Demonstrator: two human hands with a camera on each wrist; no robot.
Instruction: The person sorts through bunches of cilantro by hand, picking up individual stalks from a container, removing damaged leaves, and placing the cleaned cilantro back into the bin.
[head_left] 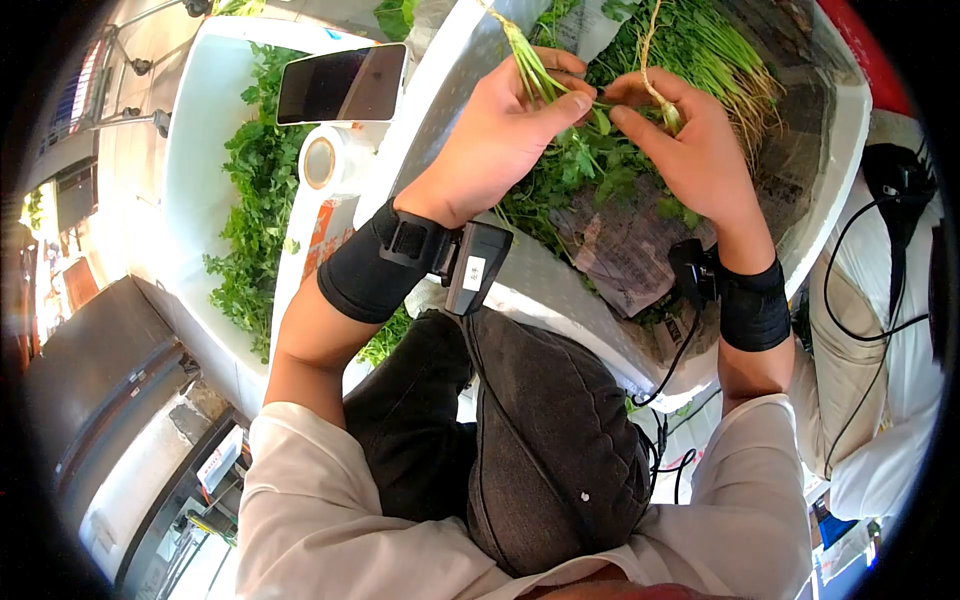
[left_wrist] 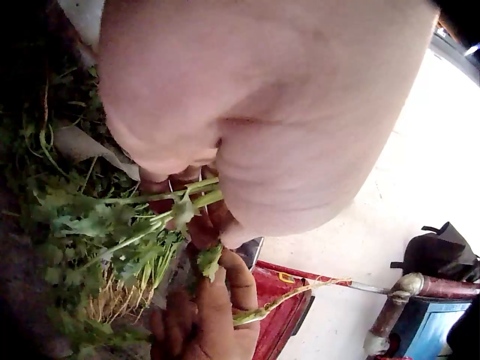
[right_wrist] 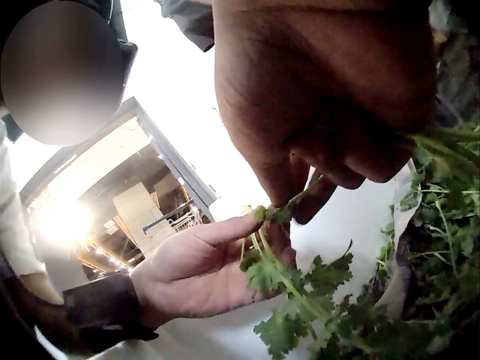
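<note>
My left hand (head_left: pixel 505 135) grips a small bunch of coriander (head_left: pixel 524 52), its pale root ends pointing up and away. Leaves of that bunch hang below the hand in the right wrist view. Opposite it, my right hand (head_left: pixel 690 150) holds a single coriander stalk (head_left: pixel 664 106) whose thin root sticks up past the fingers. Between both hands, the fingertips meet at a small green leaf (right_wrist: pixel 271 214), pinched by the right thumb and fingers. More leafy coriander (head_left: pixel 590 165) lies just beneath the hands.
Both hands are over a white foam box (head_left: pixel 850 130) holding rooted coriander (head_left: pixel 720 50) and newspaper (head_left: pixel 625 245). To the left, another white box (head_left: pixel 190 120) contains leafy coriander. A phone (head_left: pixel 342 85) and a tape roll (head_left: pixel 320 162) rest between the boxes. Another person (head_left: pixel 860 370) is at the right.
</note>
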